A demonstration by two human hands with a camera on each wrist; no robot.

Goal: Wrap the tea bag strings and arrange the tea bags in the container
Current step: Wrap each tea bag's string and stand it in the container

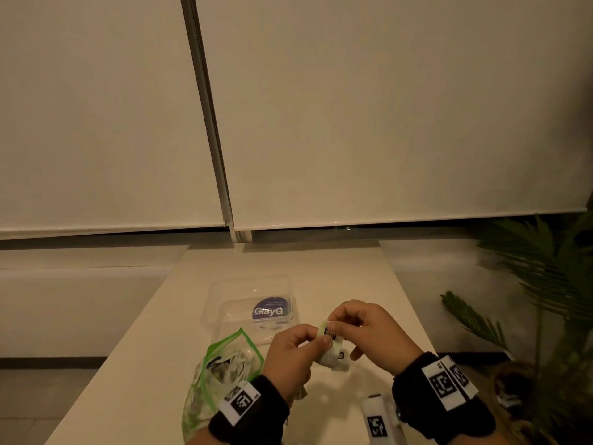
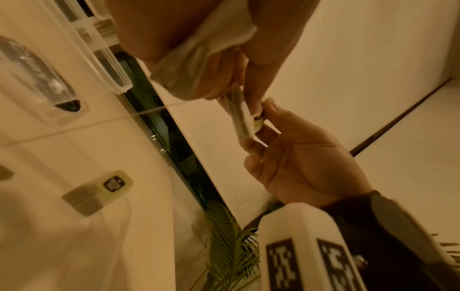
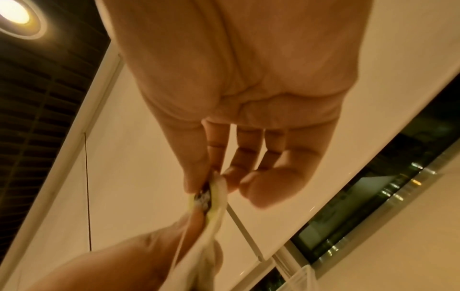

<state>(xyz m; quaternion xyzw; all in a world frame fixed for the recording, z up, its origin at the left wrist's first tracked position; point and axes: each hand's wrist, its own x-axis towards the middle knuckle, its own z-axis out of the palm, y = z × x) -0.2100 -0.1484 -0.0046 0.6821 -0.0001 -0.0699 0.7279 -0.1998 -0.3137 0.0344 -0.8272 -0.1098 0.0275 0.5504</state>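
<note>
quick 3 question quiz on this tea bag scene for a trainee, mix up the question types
1. True or false: the clear container on the table is already full of tea bags.
2. Multiple choice: the green-edged zip bag lies A) inside the container, B) on the table by the left hand, C) on the floor.
3. Short answer: which hand pinches the yellow-green paper tag of the held tea bag?

Key
1. False: only its purple label shows through, and no tea bags are seen in it.
2. B
3. The right hand pinches the tag, while the left hand grips the tea bag itself.
</note>
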